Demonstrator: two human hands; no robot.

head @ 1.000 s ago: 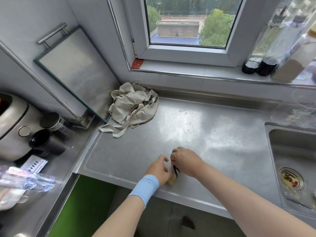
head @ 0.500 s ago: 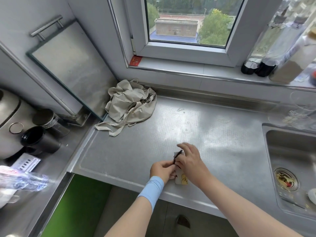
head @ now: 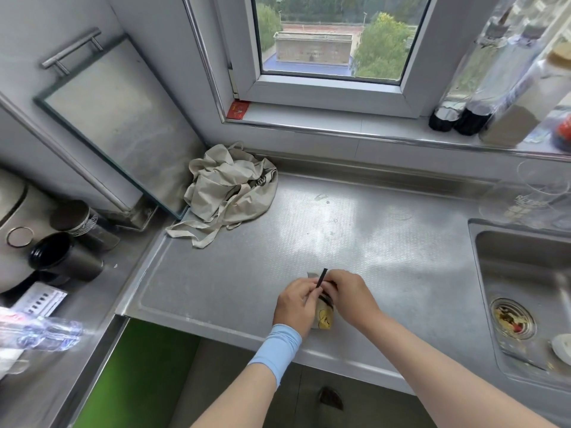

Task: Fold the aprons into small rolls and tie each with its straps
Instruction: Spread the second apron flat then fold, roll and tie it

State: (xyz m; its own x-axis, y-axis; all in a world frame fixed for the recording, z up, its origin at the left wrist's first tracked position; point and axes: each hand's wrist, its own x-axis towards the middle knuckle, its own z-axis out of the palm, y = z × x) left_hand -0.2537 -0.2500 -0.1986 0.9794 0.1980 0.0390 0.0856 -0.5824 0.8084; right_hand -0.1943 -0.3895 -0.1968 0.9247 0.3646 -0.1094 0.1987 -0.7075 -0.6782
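A small rolled apron [head: 323, 318], pale with a yellow print, lies near the front edge of the steel counter [head: 355, 242]. My left hand [head: 293, 304] and my right hand [head: 350, 293] meet over it, so most of the roll is hidden. My left fingers pinch a thin black strap [head: 321, 277] whose end sticks up between the hands. My right hand curls round the roll where the strap wraps it. A second apron [head: 230, 188], beige and crumpled with loose straps, lies heaped at the back left of the counter.
A sink [head: 525, 291] with a strainer lies to the right. Black cups [head: 65, 261] and a cooker stand at left, with a plastic bottle [head: 40, 330] nearer me. A glass board [head: 114, 125] leans on the wall. Bottles [head: 482, 88] line the windowsill.
My hands and the roll shifted slightly right along the counter's front. More of the roll shows, and the black strap end now points up between my fingers.
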